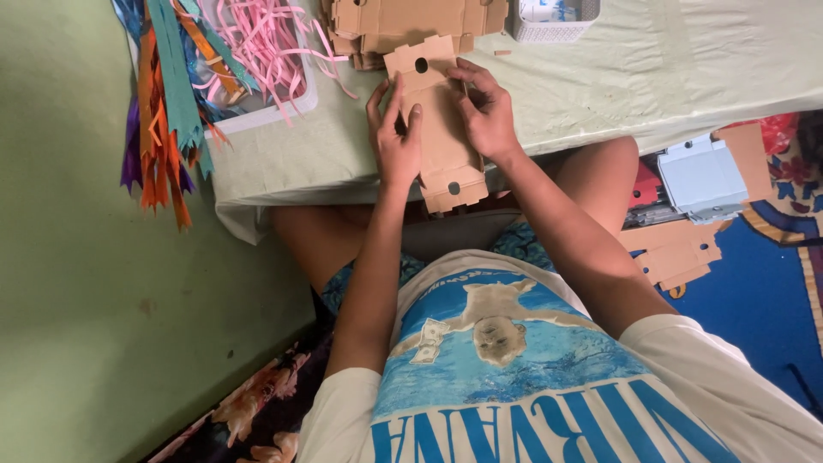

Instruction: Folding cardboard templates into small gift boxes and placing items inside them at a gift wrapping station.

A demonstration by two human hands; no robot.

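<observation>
Seen from the head camera, a seated person folds a flat brown cardboard box blank point(441, 129) at the near edge of a surface point(651, 77) draped in pale green cloth. The left hand point(393, 129) grips the blank's left side, fingers curled over its face and thumb against its edge; the right hand point(484, 107) presses on the blank's upper right side, fingers bent over the cardboard. The blank has a round hole near each end, and its lower end hangs past the surface's near edge above the person's lap. At the far edge, just beyond the blank, lies a stack of more brown cardboard blanks point(411, 21). Toward the far left corner sits a clear tray point(287, 107) with pink paper shreds point(266, 39), and beside it coloured ribbons point(163, 111) trail over the left edge. A white mesh basket point(549, 30) stands at the far edge, right of the stack. On the patterned blue floor mat point(763, 300) to the right rest a pale blue folded box point(703, 180) and further brown cardboard cut-outs point(673, 253).
</observation>
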